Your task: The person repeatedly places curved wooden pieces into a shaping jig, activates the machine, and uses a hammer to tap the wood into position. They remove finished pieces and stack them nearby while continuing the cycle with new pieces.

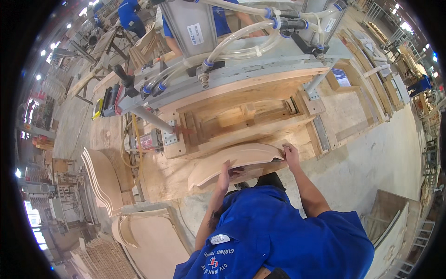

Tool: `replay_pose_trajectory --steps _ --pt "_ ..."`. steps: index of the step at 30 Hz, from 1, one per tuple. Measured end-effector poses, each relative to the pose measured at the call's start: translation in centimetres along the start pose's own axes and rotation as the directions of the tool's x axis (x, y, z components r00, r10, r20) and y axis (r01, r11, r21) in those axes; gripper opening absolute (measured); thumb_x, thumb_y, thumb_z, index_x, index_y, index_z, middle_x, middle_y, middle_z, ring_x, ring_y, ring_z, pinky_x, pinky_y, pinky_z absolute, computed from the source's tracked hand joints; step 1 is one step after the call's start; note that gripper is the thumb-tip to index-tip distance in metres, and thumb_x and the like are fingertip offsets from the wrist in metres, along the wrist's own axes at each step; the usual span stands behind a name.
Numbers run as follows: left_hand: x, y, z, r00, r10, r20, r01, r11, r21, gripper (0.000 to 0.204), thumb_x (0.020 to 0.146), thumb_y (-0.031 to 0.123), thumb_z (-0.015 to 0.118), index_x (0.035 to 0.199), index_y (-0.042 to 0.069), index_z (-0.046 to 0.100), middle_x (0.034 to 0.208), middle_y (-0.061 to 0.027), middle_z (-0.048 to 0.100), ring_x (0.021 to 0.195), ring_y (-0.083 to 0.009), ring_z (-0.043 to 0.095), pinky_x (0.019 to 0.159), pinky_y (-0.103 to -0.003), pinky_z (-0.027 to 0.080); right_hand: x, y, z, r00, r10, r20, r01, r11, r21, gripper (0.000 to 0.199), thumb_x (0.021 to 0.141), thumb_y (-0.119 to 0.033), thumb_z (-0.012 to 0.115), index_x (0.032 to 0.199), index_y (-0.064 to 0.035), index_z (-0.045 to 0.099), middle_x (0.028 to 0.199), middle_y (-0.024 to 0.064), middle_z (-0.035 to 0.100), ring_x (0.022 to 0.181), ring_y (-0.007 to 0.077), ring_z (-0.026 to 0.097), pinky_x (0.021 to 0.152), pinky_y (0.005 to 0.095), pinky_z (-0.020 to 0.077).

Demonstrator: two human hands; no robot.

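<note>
A curved, pale plywood panel (pixel 234 158) lies across the near edge of the wooden workbench, in front of the press, its wavy edge toward me. My left hand (pixel 225 175) is closed on that edge left of the panel's middle, some fingers hidden beneath. At the panel's right end, my right hand (pixel 291 155) grips the corner between thumb and fingers. Just beyond the panel sits a wooden mould (pixel 241 132) with a hollow middle, under the grey press beam (pixel 260 69).
Clear air hoses (pixel 232 35) and metal cylinders (pixel 191 32) top the press. Stacked curved panels (pixel 100 181) stand at the left; flat sheets (pixel 151 239) lie below them. A wooden bin (pixel 385 218) is at the right. People in blue work beyond the press.
</note>
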State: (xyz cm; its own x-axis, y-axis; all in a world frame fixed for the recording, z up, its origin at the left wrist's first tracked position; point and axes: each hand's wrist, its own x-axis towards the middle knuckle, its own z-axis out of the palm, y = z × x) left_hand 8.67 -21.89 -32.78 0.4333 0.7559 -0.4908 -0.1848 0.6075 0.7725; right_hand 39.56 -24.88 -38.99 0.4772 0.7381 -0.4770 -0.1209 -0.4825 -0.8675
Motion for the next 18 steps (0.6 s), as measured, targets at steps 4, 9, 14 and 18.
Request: replay_pose_trajectory --steps 4,9,14,18 --pt "-0.1 0.3 -0.4 1.0 -0.012 0.025 0.011 1.0 0.023 0.062 0.099 0.05 0.031 0.125 -0.001 0.054 0.106 -0.0168 0.066 0.094 -0.0244 0.063 0.088 -0.036 0.047 0.2 0.1 0.2 1.0 -0.002 0.02 0.001 1.0 0.014 0.02 0.095 -0.017 0.051 0.107 -0.0088 0.065 0.067 -0.0004 0.05 0.049 0.0084 0.049 0.041 0.0269 0.0521" --pt "0.4 0.4 -1.0 0.999 -0.041 0.002 0.041 0.999 0.014 0.06 0.1 0.048 0.031 0.126 0.0 0.054 0.107 -0.0163 0.066 0.096 -0.0236 0.062 0.089 -0.034 0.046 0.8 0.0 0.9 0.999 -0.044 0.002 0.045 0.998 -0.035 0.021 0.095 -0.019 0.052 0.108 -0.0081 0.064 0.069 -0.001 0.051 0.054 0.0077 0.05 0.041 0.0264 0.0516" --pt "-0.9 2.1 0.1 0.998 -0.05 -0.029 0.048 0.996 -0.078 0.055 0.1 0.045 0.039 0.127 0.0 0.054 0.109 -0.0155 0.066 0.095 -0.0224 0.062 0.087 -0.033 0.046 0.8 0.7 0.2 0.992 -0.101 0.078 0.113 0.978 -0.176 0.022 0.095 -0.02 0.053 0.109 -0.008 0.064 0.07 -0.0021 0.05 0.06 0.0071 0.05 0.05 0.0241 0.0507" --pt "-1.7 1.0 -0.8 0.976 -0.047 -0.211 -0.017 0.957 -0.289 0.057 0.099 0.045 0.039 0.13 -0.002 0.049 0.106 -0.0177 0.067 0.097 -0.0263 0.065 0.092 -0.038 0.047 -3.4 -1.2 0.2 0.983 -0.148 0.104 0.173 0.937 -0.305 0.024 0.094 -0.022 0.054 0.111 -0.0075 0.064 0.073 -0.0016 0.052 0.065 0.0073 0.051 0.058 0.0238 0.0495"
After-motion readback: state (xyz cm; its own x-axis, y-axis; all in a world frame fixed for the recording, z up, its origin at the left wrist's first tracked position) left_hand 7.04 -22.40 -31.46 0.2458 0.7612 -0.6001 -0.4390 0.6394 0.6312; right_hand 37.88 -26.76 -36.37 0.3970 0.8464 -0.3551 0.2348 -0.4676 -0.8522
